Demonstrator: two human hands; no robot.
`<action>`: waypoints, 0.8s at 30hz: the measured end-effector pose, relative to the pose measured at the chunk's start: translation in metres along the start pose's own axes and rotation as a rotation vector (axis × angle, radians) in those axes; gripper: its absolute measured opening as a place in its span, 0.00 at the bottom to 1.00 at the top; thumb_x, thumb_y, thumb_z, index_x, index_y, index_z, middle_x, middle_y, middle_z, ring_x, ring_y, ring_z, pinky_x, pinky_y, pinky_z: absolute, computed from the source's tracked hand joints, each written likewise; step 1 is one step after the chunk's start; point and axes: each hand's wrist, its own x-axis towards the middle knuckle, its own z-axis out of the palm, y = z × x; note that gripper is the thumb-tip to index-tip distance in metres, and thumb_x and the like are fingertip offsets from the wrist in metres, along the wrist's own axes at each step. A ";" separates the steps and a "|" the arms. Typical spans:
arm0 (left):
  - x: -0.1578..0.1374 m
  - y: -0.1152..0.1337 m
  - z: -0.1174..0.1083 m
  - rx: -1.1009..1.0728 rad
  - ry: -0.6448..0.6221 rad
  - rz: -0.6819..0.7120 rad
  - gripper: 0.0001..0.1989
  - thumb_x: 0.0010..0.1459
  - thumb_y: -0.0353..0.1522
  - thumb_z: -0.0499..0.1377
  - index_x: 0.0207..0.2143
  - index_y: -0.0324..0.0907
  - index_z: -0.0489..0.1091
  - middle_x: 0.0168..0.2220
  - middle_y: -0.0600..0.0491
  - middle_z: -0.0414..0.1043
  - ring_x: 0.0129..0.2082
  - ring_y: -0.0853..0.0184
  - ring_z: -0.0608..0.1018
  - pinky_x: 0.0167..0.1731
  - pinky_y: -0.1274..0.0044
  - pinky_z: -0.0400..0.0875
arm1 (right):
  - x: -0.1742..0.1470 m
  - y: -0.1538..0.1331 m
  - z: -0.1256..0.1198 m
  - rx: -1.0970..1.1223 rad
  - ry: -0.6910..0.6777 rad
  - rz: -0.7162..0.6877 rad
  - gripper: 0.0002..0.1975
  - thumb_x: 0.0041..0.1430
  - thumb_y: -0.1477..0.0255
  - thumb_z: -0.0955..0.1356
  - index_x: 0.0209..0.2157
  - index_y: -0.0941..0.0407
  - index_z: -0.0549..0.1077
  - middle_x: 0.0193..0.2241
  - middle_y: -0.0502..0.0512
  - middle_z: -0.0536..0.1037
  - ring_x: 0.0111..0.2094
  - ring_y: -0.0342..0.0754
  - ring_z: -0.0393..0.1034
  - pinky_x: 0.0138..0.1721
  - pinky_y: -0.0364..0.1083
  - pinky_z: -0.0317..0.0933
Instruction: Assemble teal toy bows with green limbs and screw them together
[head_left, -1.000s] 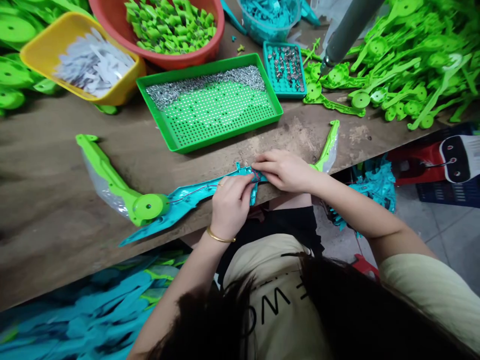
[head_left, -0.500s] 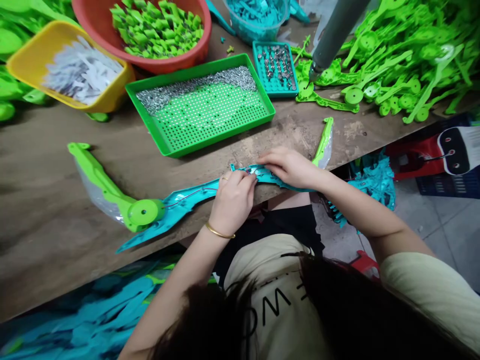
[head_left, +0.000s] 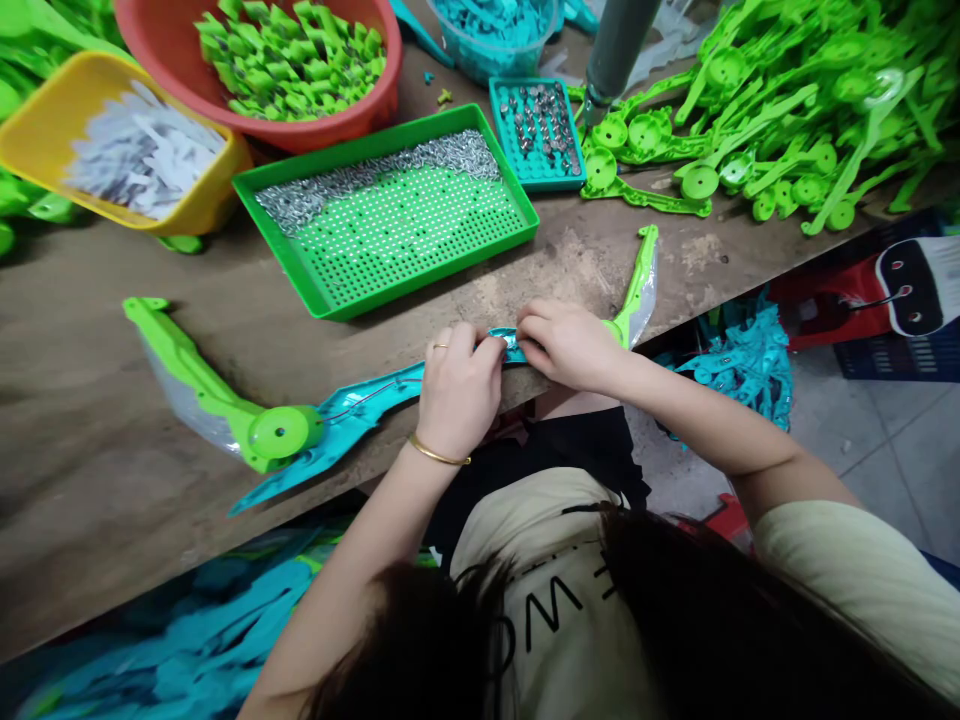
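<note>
A toy bow (head_left: pixel 364 402) lies along the front edge of the table, its hollow blue inner side facing up with a thin dark wire running along it. A green limb (head_left: pixel 195 385) with a round hub (head_left: pixel 285 432) is on its left end, and another green limb (head_left: pixel 639 285) rises at the right. My left hand (head_left: pixel 461 385) is closed over the middle of the blue part, fingers bent and pressed in. Close beside it, my right hand (head_left: pixel 566 345) curls its fingers onto the same middle section. What lies beneath the fingertips is mostly hidden.
Behind the bow stands a green tray (head_left: pixel 420 235) of screws, beside a small teal tray (head_left: pixel 536 180) of metal parts. A yellow bin (head_left: pixel 202 190), red bowl (head_left: pixel 330 125) and clear tub (head_left: pixel 495 62) stand farther back. A grey powered screwdriver (head_left: pixel 619 50) hangs before piled green parts (head_left: pixel 810 130).
Both hands stay at the bow's middle. My right fingers have drawn in and bent more, and my left hand has shifted slightly. The camera view has moved a little.
</note>
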 end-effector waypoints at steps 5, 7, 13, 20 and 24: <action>-0.004 -0.006 0.007 -0.165 0.036 0.005 0.13 0.65 0.31 0.49 0.40 0.42 0.75 0.35 0.47 0.69 0.37 0.60 0.69 0.40 0.68 0.65 | 0.001 -0.003 0.012 0.005 0.091 0.064 0.12 0.66 0.71 0.61 0.37 0.61 0.73 0.39 0.62 0.75 0.42 0.53 0.66 0.44 0.49 0.58; -0.004 -0.007 0.009 -0.190 0.033 0.002 0.14 0.64 0.30 0.49 0.40 0.42 0.75 0.35 0.46 0.69 0.37 0.60 0.68 0.40 0.67 0.65 | 0.001 -0.005 0.015 -0.001 0.113 0.092 0.12 0.66 0.71 0.60 0.37 0.61 0.73 0.39 0.62 0.75 0.42 0.53 0.65 0.43 0.49 0.58; -0.004 -0.010 0.011 -0.182 0.049 0.052 0.15 0.64 0.28 0.50 0.41 0.41 0.76 0.35 0.46 0.68 0.36 0.60 0.66 0.37 0.70 0.63 | -0.001 -0.007 0.014 -0.005 0.093 0.115 0.13 0.66 0.71 0.60 0.38 0.61 0.73 0.41 0.61 0.75 0.43 0.53 0.66 0.44 0.49 0.59; -0.008 -0.009 0.017 -0.154 0.060 0.043 0.16 0.65 0.29 0.48 0.42 0.42 0.76 0.36 0.45 0.69 0.36 0.59 0.66 0.37 0.68 0.61 | 0.008 -0.010 0.006 -0.001 0.020 0.145 0.09 0.63 0.73 0.62 0.38 0.59 0.73 0.42 0.61 0.74 0.43 0.54 0.66 0.38 0.50 0.57; -0.008 -0.009 0.016 -0.152 0.056 0.022 0.15 0.65 0.29 0.48 0.42 0.42 0.75 0.36 0.45 0.70 0.37 0.60 0.67 0.39 0.68 0.64 | 0.005 -0.012 0.003 -0.024 0.014 0.161 0.10 0.64 0.73 0.62 0.39 0.60 0.73 0.42 0.62 0.75 0.44 0.56 0.66 0.41 0.52 0.56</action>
